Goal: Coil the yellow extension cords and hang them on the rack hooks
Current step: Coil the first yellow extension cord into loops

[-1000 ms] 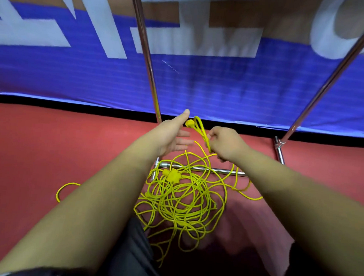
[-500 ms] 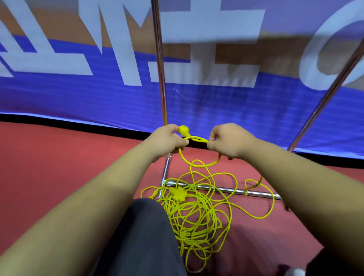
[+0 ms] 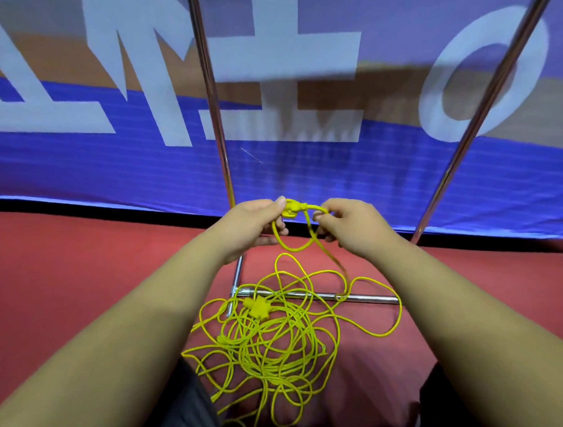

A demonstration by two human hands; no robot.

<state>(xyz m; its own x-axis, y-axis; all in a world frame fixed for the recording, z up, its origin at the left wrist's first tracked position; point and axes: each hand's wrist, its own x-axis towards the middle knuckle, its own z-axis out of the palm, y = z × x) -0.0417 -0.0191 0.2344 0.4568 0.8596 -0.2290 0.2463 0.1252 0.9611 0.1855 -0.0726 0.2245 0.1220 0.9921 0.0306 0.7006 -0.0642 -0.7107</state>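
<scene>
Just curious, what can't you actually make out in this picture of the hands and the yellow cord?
Head view only:
1. Rack hooks: the rack poles run off the top edge, so none show.
2. Prongs: covered by the left hand holding the plug.
3. How many cords: the yellow cord on the floor overlaps itself; the right hand pinches one strand.
4. Right end of the base bar: behind the right forearm.

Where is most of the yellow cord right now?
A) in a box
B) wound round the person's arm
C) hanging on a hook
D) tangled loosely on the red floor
D: the yellow cord lies tangled on the red floor, only one end held up by the left hand and right hand.
</scene>
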